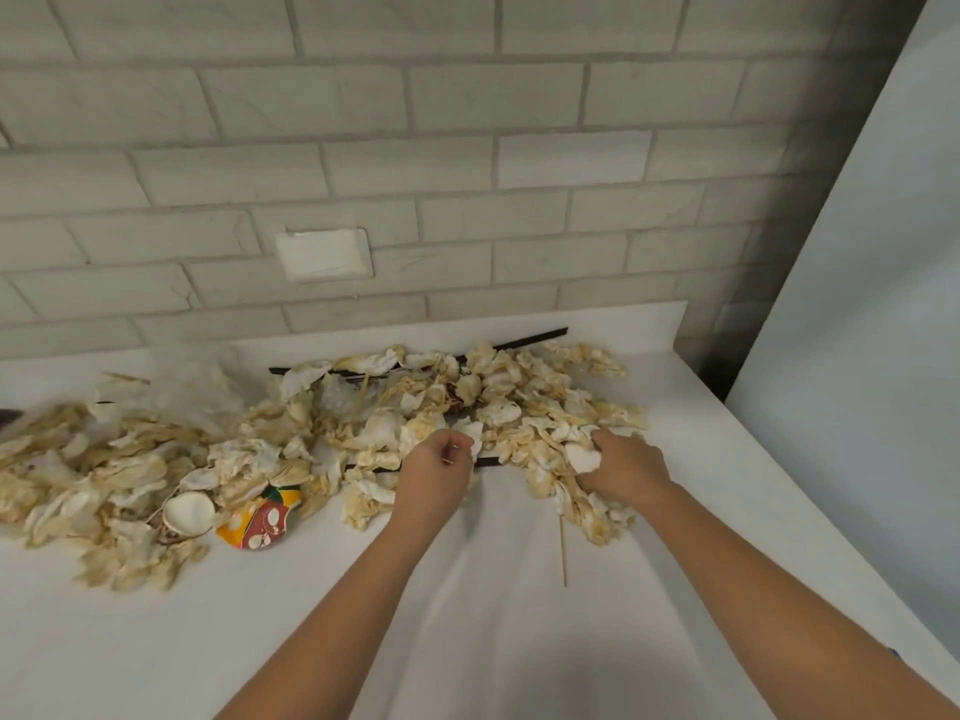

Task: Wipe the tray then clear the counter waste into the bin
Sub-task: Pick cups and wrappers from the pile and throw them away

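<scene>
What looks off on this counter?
Stained, crumpled waste sprawls across the counter, burying the black tray so only edge strips show. A crushed printed cup lies on its side at the heap's front left, and one skewer sticks out of its near edge by the right hand.

Bare forearms (337, 589), bare left hand (436, 472), right hand (623, 467)

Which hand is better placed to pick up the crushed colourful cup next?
Left. The left hand is nearer the crushed cup; the right hand is farther away and grips a white scrap.
</scene>
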Action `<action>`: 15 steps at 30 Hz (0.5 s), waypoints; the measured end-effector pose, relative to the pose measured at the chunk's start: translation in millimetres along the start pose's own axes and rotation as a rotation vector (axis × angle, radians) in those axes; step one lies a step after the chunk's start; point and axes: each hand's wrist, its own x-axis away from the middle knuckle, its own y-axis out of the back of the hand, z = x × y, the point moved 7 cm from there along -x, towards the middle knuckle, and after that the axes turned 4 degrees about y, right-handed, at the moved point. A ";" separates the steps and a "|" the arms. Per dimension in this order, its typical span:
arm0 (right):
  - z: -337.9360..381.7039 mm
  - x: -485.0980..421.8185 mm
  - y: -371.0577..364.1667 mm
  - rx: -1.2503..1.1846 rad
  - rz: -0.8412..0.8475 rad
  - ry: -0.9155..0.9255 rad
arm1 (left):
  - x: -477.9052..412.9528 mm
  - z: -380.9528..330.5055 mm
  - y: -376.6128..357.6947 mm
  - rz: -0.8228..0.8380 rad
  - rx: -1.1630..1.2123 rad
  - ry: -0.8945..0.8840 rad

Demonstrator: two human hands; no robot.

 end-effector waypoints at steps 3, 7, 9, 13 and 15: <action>6.3 -5.1 4.9 0.054 0.029 0.018 | -25.1 -5.5 -6.2 -0.042 -0.172 -0.095; 6.8 -11.7 15.3 0.114 0.094 0.014 | -64.4 -13.2 -25.8 -0.022 -0.399 -0.243; 5.2 -14.5 23.9 0.160 0.130 0.011 | -83.0 -19.1 -46.4 0.055 -0.553 -0.333; 5.5 -14.4 43.8 0.160 0.199 0.033 | -96.9 -21.8 -90.8 0.268 -0.875 -0.493; 6.7 -13.3 55.7 0.130 0.179 0.054 | -99.4 -13.4 -95.3 0.272 -0.941 -0.457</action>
